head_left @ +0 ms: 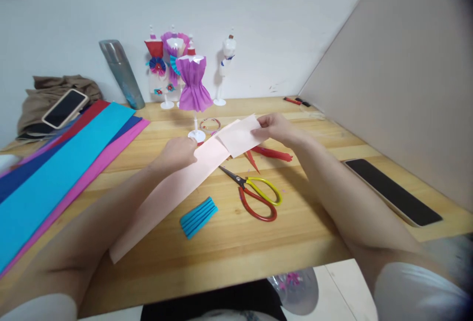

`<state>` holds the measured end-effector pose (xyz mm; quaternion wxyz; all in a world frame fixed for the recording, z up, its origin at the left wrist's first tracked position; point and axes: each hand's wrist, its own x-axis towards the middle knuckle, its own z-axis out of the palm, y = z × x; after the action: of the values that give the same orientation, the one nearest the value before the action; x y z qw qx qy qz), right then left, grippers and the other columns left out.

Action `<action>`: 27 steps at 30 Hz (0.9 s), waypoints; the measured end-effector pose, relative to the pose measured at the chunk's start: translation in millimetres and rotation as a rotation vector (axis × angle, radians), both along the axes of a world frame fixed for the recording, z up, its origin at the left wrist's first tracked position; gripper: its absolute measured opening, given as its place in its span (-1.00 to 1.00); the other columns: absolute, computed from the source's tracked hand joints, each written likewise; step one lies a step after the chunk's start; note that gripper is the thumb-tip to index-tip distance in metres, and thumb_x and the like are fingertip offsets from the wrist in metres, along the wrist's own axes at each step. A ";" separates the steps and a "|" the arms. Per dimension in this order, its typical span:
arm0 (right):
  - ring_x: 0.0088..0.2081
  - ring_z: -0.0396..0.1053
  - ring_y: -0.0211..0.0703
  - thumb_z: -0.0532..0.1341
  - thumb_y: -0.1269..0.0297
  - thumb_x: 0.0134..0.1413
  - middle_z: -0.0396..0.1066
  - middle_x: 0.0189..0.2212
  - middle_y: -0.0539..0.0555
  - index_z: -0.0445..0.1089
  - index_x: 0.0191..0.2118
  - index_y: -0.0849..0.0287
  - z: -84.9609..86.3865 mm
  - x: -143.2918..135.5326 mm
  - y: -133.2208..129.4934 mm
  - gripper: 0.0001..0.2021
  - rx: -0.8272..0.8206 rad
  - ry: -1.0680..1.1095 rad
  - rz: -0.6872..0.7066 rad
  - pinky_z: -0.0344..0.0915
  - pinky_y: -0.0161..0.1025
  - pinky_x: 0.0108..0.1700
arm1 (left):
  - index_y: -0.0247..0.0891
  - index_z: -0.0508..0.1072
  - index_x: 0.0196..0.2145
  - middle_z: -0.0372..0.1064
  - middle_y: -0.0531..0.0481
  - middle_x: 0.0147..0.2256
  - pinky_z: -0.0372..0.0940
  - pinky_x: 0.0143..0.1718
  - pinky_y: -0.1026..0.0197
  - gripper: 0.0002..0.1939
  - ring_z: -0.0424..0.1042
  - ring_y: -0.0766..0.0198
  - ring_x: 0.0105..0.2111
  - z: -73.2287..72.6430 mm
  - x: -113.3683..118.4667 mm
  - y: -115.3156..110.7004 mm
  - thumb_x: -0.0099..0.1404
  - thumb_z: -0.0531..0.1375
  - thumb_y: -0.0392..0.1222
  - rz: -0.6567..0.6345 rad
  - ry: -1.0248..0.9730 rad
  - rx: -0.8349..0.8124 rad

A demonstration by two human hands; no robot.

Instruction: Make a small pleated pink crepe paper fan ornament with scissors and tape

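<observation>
A long pale pink strip of crepe paper [173, 190] runs slantwise over the table in front of me. Its far end is a lighter flap [238, 136] that overlaps the strip; whether it is folded over or a separate piece I cannot tell. My right hand [277, 129] pinches this flap at its right edge. With closed fingers, my left hand [180, 152] grips the strip's upper edge. Scissors [254, 190] with one yellow and one red handle lie just below the paper, blades slightly apart. Beside them is a small pleated blue paper piece [198, 217].
Behind my left hand stands a mini dress form [195, 84] in purple paper, with several others along the wall. Coloured paper sheets [62, 178], a flask [121, 72] and a phone [66, 108] are at left. Red scraps [273, 153] and a black-topped slab [393, 190] lie right.
</observation>
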<state>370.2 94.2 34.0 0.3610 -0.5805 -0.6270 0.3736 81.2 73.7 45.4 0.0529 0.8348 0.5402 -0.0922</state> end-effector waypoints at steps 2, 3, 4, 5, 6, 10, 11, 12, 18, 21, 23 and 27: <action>-0.40 0.48 -0.03 0.34 0.39 -0.28 0.53 -0.50 0.07 0.48 -0.54 0.15 -1.0 4.0 3.2 -0.95 -0.025 0.022 0.004 0.43 -0.12 -0.29 | -0.35 0.47 -0.26 0.47 -0.28 -0.27 0.24 -0.31 0.11 -0.78 0.48 -0.09 -0.22 -3.1 3.0 0.0 0.13 0.13 -0.28 0.012 -0.006 -0.011; -0.39 0.48 -0.02 0.35 0.39 -0.28 0.53 -0.49 0.08 0.49 -0.53 0.15 -0.8 6.5 4.7 -0.94 -0.044 0.049 0.006 0.43 -0.10 -0.26 | -0.35 0.46 -0.24 0.47 -0.29 -0.26 0.25 -0.31 0.10 -0.77 0.48 -0.09 -0.23 -3.5 3.6 -0.1 0.12 0.12 -0.29 0.018 -0.008 -0.019; -0.38 0.48 -0.02 0.35 0.40 -0.29 0.53 -0.48 0.08 0.49 -0.52 0.14 -0.5 9.2 6.3 -0.93 -0.050 0.087 -0.010 0.43 -0.09 -0.24 | -0.35 0.46 -0.23 0.48 -0.29 -0.26 0.25 -0.32 0.10 -0.76 0.49 -0.08 -0.24 -3.6 3.6 -0.2 0.12 0.12 -0.31 0.023 -0.013 -0.026; -0.38 0.48 -0.03 0.36 0.40 -0.30 0.53 -0.48 0.08 0.50 -0.52 0.14 -0.2 12.2 7.7 -0.91 -0.050 0.129 -0.031 0.43 -0.09 -0.22 | -0.35 0.45 -0.23 0.48 -0.28 -0.27 0.24 -0.33 0.11 -0.76 0.49 -0.06 -0.26 -3.5 3.3 -0.4 0.12 0.11 -0.32 0.025 -0.020 -0.033; -0.37 0.47 -0.04 0.36 0.39 -0.31 0.53 -0.47 0.08 0.50 -0.51 0.13 0.1 15.1 9.1 -0.90 -0.042 0.164 -0.055 0.43 -0.09 -0.21 | -0.33 0.45 -0.24 0.48 -0.27 -0.28 0.23 -0.34 0.13 -0.77 0.48 -0.04 -0.28 -3.1 2.8 -0.8 0.12 0.10 -0.32 0.023 -0.029 -0.039; -0.38 0.44 -0.13 0.35 0.36 -0.28 0.51 -0.45 0.04 0.47 -0.49 0.09 0.3 24.3 12.5 -0.90 0.016 0.308 -0.162 0.42 -0.12 -0.22 | -0.27 0.42 -0.26 0.47 -0.20 -0.31 0.18 -0.38 0.18 -0.78 0.47 0.05 -0.31 2.0 1.2 -5.6 0.12 0.08 -0.35 -0.005 -0.065 -0.036; -0.38 0.43 -0.15 0.35 0.37 -0.26 0.50 -0.45 0.03 0.45 -0.49 0.09 0.6 25.7 12.5 -0.90 0.020 0.370 -0.195 0.42 -0.14 -0.23 | -0.26 0.41 -0.26 0.47 -0.18 -0.32 0.17 -0.39 0.19 -0.78 0.46 0.07 -0.31 5.0 1.4 -8.0 0.12 0.07 -0.36 -0.016 -0.074 -0.020; -0.39 0.42 -0.18 0.34 0.39 -0.24 0.50 -0.45 0.03 0.44 -0.49 0.10 1.1 26.8 12.3 -0.90 0.019 0.437 -0.231 0.40 -0.16 -0.24 | -0.25 0.41 -0.28 0.46 -0.16 -0.34 0.15 -0.40 0.19 -0.79 0.45 0.08 -0.33 8.9 1.8 -11.0 0.12 0.06 -0.36 -0.028 -0.087 0.006; -0.35 0.37 -0.28 0.23 0.44 -0.05 0.47 -0.39 0.04 0.34 -0.37 0.16 5.8 32.4 9.7 -0.92 0.009 0.596 -0.335 0.34 -0.24 -0.24 | -0.24 0.41 -0.31 0.41 -0.08 -0.45 0.07 -0.46 0.18 -0.76 0.39 0.14 -0.43 40.4 7.5 -39.3 0.17 0.00 -0.43 -0.130 -0.119 0.215; -0.35 0.36 -0.27 0.20 0.43 -0.03 0.46 -0.40 0.06 0.30 -0.35 0.15 3.1 36.0 12.2 -0.91 0.008 0.584 -0.342 0.33 -0.24 -0.23 | -0.27 0.43 -0.30 0.39 -0.10 -0.45 0.06 -0.47 0.17 -0.74 0.38 0.13 -0.43 52.9 7.5 -56.4 0.21 -0.02 -0.45 -0.236 -0.123 0.392; -0.35 0.36 -0.26 0.18 0.42 -0.04 0.44 -0.43 0.06 0.28 -0.37 0.15 -1.8 37.9 15.8 -0.93 0.017 0.551 -0.330 0.33 -0.23 -0.22 | -0.27 0.43 -0.30 0.36 -0.08 -0.47 0.06 -0.48 0.16 -0.73 0.35 0.15 -0.45 61.7 6.2 -68.7 0.18 -0.01 -0.49 -0.337 -0.105 0.489; -0.35 0.38 -0.22 0.12 0.36 -0.03 0.44 -0.45 0.08 0.24 -0.40 0.13 -13.6 38.4 24.7 -0.98 0.079 0.400 -0.246 0.34 -0.20 -0.20 | -0.21 0.37 -0.42 0.24 -0.02 -0.54 -0.06 -0.54 0.14 -0.75 0.21 0.21 -0.53 83.1 6.3 -94.6 0.14 -0.01 -0.48 -0.447 -0.043 0.724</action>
<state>408.7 118.9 20.4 0.5431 -0.5525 -0.4817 0.4095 87.5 -21.0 128.5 -0.2537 0.8979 0.3421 0.1114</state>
